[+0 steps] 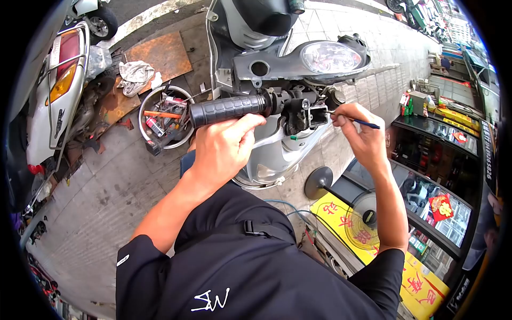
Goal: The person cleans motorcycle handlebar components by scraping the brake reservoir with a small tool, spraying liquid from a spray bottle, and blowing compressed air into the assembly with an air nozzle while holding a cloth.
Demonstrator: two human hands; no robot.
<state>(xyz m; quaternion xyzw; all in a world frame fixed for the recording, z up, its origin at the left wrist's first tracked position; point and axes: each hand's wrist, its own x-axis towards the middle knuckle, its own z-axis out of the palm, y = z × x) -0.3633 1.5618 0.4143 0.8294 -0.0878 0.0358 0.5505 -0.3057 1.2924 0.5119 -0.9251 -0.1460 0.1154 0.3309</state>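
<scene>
My right hand [358, 128] pinches a thin tool with a dark blue handle [369, 125]. Its tip points left at the open square reservoir [318, 116] on the scooter's handlebar. My left hand [226, 141] lies against the underside of the black rubber grip [226, 109], its index finger stretched out to the right. The fingers' undersides are hidden. Between the grip and the reservoir sits a black control housing [292, 109]. Above it is the scooter's headlight panel [330, 57], with a round hole at its left.
A metal bowl of tools [166, 117] stands on the ground at left, near a rusty board [160, 53] with a rag [135, 77]. Another scooter [66, 90] is far left. A fan [368, 216] and glass display cases [437, 160] stand at right.
</scene>
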